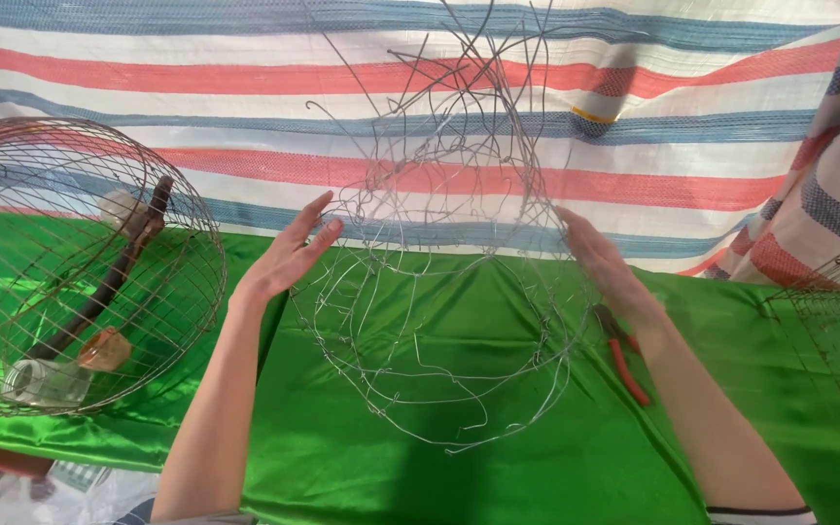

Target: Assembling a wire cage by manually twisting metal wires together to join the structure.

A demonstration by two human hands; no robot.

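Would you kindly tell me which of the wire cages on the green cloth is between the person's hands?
The loose, unfinished wire frame in the middle, between the left hand and right hand; the rusty round cage at left is untouched.

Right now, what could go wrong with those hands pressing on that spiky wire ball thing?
The loose wire ends sticking out of the wire mesh frame could scratch or poke the left hand or right hand, since both press open palms on its sides. The thin mesh might also bend out of shape. Its lower edge could snag the shiny green cloth beneath.
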